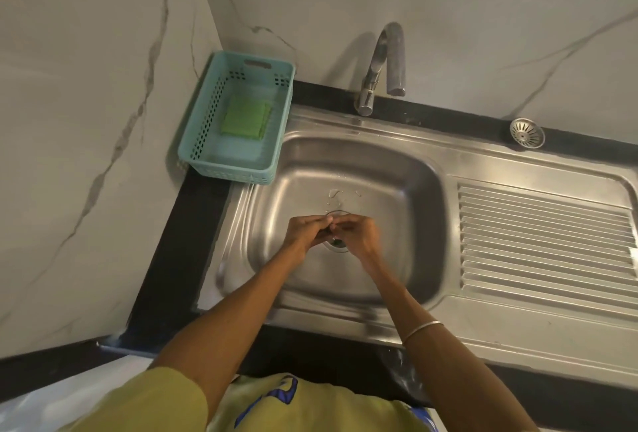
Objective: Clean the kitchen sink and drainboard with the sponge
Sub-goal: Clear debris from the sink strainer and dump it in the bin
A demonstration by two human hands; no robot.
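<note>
A stainless steel sink [397,169] fills the middle of the head view, with a ribbed drainboard [545,245] to its right. The green sponge [245,116] lies flat inside a teal plastic basket [207,121] at the sink's back left corner, far from both hands. My left hand [308,230] and my right hand [355,233] are pressed together over the drain hole [340,246] in the basin, fingertips touching. Whether anything is held between them is hidden. A few water drops sit on the basin floor just beyond the hands.
A curved metal tap [381,62] stands behind the basin. A round metal drain strainer [527,133] rests on the black counter edge at the back right. Marble walls close in on the left and behind. A bangle [421,328] sits on my right forearm.
</note>
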